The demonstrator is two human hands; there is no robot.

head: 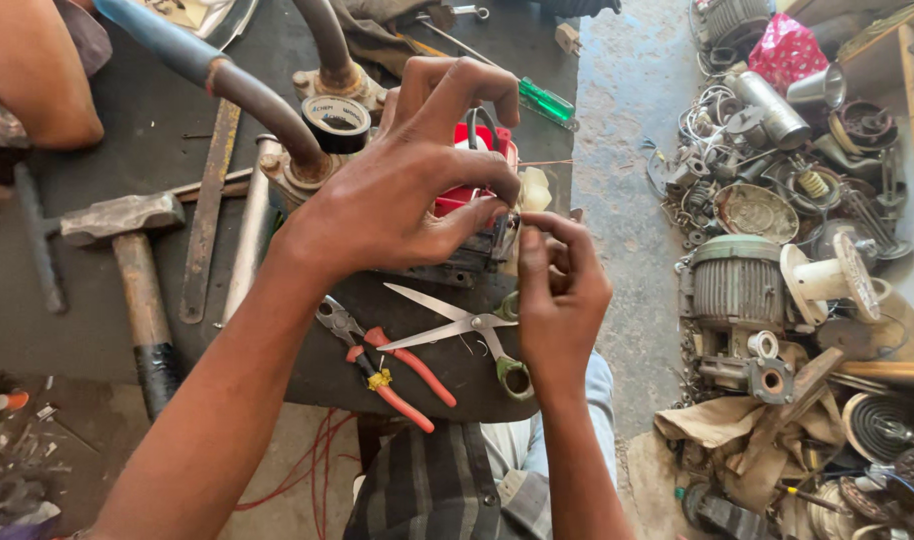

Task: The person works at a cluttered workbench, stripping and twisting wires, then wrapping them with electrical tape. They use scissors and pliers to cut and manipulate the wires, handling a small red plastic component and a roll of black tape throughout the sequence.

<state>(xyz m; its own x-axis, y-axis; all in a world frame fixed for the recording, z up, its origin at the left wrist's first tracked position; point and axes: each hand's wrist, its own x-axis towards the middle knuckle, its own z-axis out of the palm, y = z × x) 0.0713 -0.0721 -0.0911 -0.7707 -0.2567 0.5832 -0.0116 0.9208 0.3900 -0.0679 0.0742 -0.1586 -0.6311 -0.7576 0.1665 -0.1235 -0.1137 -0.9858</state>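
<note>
My left hand [407, 190] curls over a small red and black motor part [474, 200] on the dark workbench [147, 130], with its fingers gripping the top of it. My right hand [557, 290] is just to the right of the part, its fingertips pinched together at the part's edge near a thin copper wire [547, 163]. What the right fingers pinch is too small to make out. Below the hands lie open scissors [467, 330] with green handles and red-handled pliers [387, 365].
A hammer [127, 250], a flat file [209, 210], a roll of black tape [335, 122] and a green screwdriver [545, 100] lie on the bench. Another person's arm [32, 70] is at the top left. Scrap motors and metal parts [777, 250] pile up on the floor at the right.
</note>
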